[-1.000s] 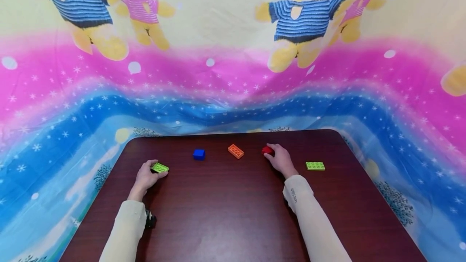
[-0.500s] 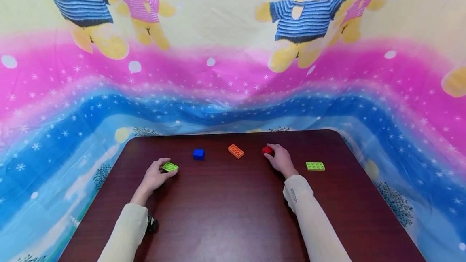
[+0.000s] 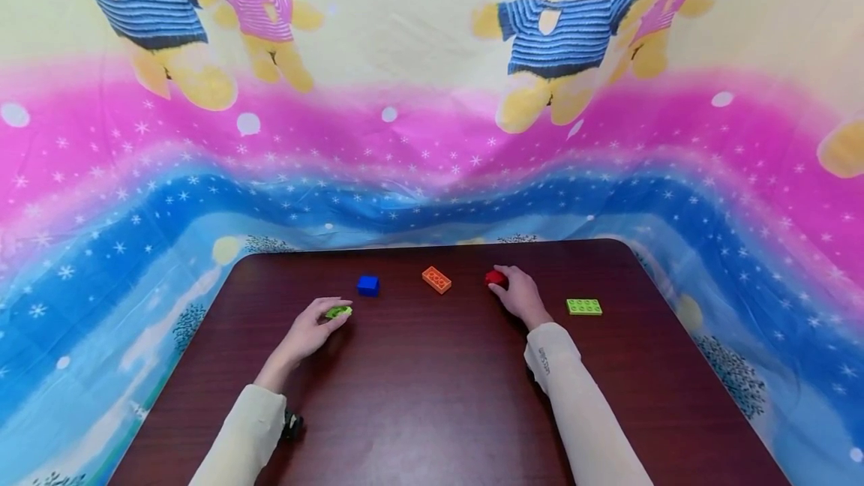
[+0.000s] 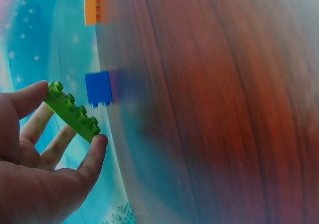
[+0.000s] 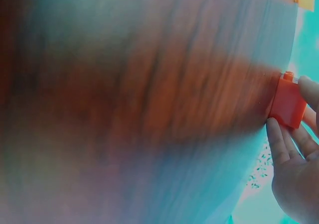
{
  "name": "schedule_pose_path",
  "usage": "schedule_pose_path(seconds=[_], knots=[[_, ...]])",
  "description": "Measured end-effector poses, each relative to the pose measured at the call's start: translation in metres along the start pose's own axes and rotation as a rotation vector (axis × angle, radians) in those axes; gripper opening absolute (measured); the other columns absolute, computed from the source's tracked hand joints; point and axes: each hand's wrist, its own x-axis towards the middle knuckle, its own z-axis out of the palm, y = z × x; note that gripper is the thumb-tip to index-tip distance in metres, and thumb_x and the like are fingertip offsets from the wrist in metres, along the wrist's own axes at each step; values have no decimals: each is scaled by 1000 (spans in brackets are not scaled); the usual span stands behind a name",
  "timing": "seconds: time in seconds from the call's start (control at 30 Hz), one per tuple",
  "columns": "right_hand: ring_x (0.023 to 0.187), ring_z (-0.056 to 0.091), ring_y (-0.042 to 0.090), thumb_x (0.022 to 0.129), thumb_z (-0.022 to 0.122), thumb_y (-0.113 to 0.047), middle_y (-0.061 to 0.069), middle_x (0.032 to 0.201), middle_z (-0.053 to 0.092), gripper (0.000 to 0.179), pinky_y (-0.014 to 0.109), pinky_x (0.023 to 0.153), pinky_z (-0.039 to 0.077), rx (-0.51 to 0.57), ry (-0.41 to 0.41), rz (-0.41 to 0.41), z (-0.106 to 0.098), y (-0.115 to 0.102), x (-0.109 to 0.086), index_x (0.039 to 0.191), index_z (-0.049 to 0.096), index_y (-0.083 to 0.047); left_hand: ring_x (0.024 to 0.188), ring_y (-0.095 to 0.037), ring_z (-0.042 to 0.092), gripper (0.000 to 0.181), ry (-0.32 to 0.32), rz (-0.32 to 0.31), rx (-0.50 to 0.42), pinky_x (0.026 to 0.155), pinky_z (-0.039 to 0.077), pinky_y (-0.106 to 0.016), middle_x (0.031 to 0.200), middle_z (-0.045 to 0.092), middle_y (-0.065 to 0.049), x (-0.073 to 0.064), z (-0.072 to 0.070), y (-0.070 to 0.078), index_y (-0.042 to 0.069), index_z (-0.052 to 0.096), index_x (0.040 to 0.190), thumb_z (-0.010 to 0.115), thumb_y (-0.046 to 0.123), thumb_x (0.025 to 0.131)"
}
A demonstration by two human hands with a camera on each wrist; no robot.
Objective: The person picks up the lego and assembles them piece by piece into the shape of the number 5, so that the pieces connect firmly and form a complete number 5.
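Observation:
In the head view my left hand (image 3: 313, 332) pinches a light green toy building brick (image 3: 339, 312) at its ends. The left wrist view shows this brick (image 4: 74, 112) held above the table between thumb and a finger, its studs turned toward the tabletop. A red building brick (image 3: 496, 278) sits at the back of the table, partly covered by my right hand (image 3: 521, 295). The thumb and fingers grip this red brick (image 5: 289, 102) from both sides in the right wrist view. A blue brick (image 3: 368, 286) lies just beyond the left hand.
Between the blue and red bricks lies an orange brick (image 3: 436, 280), hollow side up. A second light green brick (image 3: 583, 307) rests studs up, right of the right hand. The dark wooden table (image 3: 418, 396) ends at a printed cloth (image 3: 418, 201) hanging behind it.
My left hand has moved right with the green brick, nearer to the blue brick, and the brick has turned somewhat. The right hand has stayed at the red brick.

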Motion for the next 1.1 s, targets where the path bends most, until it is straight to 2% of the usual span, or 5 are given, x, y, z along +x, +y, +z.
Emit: schedule_pose_path(seconds=[0.2, 0.37, 0.7, 0.83, 1.1], knots=[[133, 53, 41, 101, 69, -26, 21, 150, 53, 57, 56, 109, 48, 2, -4, 1, 0, 0, 0, 153, 50, -11, 115, -27, 63, 34, -32, 18, -18, 98, 50, -40, 130, 66, -10, -1, 12, 11, 10, 66, 134, 64, 27, 105], [133, 54, 41, 101, 69, -27, 21, 149, 53, 57, 56, 109, 48, 0, -3, -7, -1, -1, 1, 153, 51, -10, 106, -26, 68, 33, -52, 19, -53, 92, 53, -39, 125, 69, -8, -1, 19, 14, 10, 65, 130, 66, 29, 103], [134, 53, 42, 102, 69, -27, 21, 152, 52, 57, 56, 110, 47, -15, -8, -2, -2, -1, 1, 153, 50, -11, 101, -30, 73, 34, -108, 27, -217, 82, 63, -40, 119, 67, -17, 0, 29, 11, 0, 58, 127, 69, 17, 100], [134, 53, 42, 102, 68, -27, 21, 151, 52, 57, 56, 110, 47, -22, -11, -1, -2, -1, 1, 153, 50, -11, 99, -32, 73, 32, -97, 49, -239, 80, 64, -41, 120, 68, -20, -1, 30, 12, -1, 59, 127, 68, 16, 101], [134, 53, 42, 101, 69, -27, 22, 150, 53, 58, 57, 110, 47, -10, -12, 4, -3, -1, 0, 153, 50, -11, 99, -25, 75, 24, -33, 87, -177, 82, 62, -35, 110, 74, -15, -1, 33, 17, 3, 63, 119, 70, 15, 99]])
